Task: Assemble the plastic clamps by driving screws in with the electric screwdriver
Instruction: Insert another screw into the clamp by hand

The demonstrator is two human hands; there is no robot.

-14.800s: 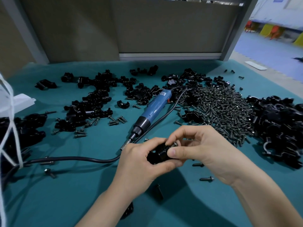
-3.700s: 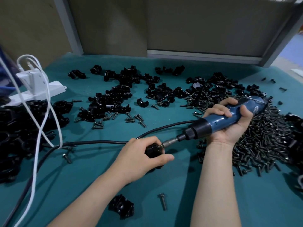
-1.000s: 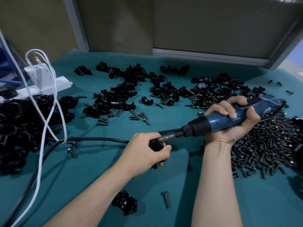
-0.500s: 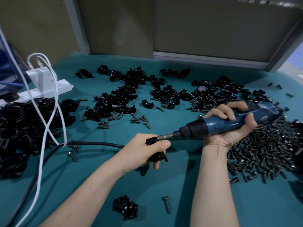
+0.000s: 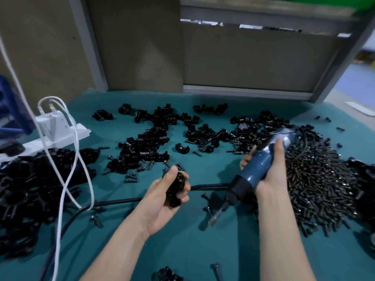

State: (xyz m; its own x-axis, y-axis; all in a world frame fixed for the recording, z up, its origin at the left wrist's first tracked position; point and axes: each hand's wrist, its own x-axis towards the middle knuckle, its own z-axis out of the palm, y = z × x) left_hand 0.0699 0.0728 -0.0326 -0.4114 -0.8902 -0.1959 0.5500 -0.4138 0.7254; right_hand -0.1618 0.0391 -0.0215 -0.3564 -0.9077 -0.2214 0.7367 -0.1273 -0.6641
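Plastic clamp [image 5: 176, 189] is gripped in my left hand [image 5: 162, 197] over the middle of the surface [image 5: 203, 250]. My right hand [image 5: 272, 173] grasps the electric screwdriver [image 5: 261, 165], bit tilted down, apart from the clamp, near the screw pile [image 5: 320, 179] at the right edge.

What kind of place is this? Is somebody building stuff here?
Most likely an assembly workbench in a workshop or small factory. A big heap of screws lies on the teal table, piles of black plastic clamp parts are spread across it, and the right hand holds an electric screwdriver.
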